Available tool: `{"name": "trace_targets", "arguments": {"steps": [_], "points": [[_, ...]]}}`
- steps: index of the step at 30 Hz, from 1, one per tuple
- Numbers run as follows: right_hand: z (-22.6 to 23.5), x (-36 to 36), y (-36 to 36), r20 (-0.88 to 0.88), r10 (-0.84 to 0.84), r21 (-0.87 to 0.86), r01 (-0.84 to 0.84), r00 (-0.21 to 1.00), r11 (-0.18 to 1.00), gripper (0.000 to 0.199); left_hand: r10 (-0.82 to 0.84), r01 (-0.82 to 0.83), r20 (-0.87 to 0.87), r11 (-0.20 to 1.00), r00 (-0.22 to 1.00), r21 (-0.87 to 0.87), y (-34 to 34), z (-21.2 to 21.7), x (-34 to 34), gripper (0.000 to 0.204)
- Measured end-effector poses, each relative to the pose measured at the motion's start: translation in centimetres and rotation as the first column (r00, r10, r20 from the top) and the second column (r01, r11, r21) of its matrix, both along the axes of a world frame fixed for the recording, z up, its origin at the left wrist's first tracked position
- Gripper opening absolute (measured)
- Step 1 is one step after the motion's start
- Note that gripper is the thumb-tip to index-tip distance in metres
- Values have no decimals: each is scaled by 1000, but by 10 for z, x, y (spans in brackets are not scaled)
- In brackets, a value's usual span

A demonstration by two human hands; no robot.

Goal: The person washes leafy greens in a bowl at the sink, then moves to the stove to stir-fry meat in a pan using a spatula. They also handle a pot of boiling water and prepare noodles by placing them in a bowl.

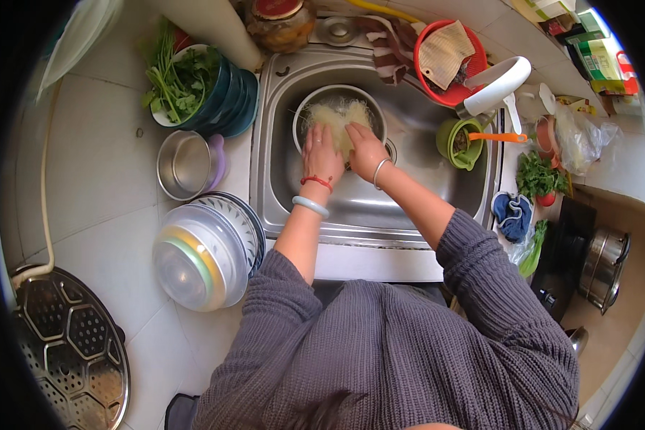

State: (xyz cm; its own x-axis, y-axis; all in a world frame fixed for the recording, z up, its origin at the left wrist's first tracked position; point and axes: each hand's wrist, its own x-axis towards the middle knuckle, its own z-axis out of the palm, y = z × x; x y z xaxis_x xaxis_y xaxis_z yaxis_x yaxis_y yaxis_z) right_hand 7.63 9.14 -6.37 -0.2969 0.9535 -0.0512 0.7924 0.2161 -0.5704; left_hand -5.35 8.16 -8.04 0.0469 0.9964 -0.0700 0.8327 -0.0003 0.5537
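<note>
Hands are together in the head view, both down in a round metal bowl (339, 97) that stands in the steel sink (408, 204). The left hand (321, 154) lies flat with the fingers loosely spread on a pale heap of thin noodles (337, 118) inside the bowl. The right hand (365, 150) is just beside it, curved and pressing on the same heap; I cannot tell if its fingers pinch any strands. The thumbs sides of the two hands almost touch.

Both forearms come up from the lower edge and bend inward to the bowl, the grey knitted sleeves pushed back to the elbows. The left wrist carries a red cord and a pale bangle, the right wrist a thin silver bangle.

Right of the hands, in the sink, stands a green cup (457, 143) with an orange handle on it. Left of the hands, on the white tiled counter (100, 179), are an empty steel pot (186, 165), a stack of bowls (204, 254) and blue bowls with green herbs (186, 79). Beyond the hands is a red basket (473, 68).
</note>
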Motion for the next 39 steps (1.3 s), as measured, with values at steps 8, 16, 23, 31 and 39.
{"name": "trace_targets", "arguments": {"steps": [8, 16, 23, 31, 39], "points": [[-18, -9, -4, 344, 79, 12, -89, 936, 996, 58, -45, 37, -237, 999, 970, -38, 9, -35, -5, 60], [-18, -13, -3, 355, 68, -14, -67, 932, 998, 62, -55, 56, -316, 998, 947, -5, 9, -29, -11, 62], [23, 20, -19, -6, 1, 79, -1, 1000, 997, 53, 39, -10, -290, 995, 956, 100, 9, 17, 2, 52], [93, 125, -49, -332, -196, 123, 248, 923, 961, 13, -517, 389, 225, 811, 826, 437, -2, 105, 122, 29], [168, 353, -107, -469, -657, 293, 806, 590, 515, 18, -843, 654, 122, 490, 524, 576, -11, 228, 308, 35]]}}
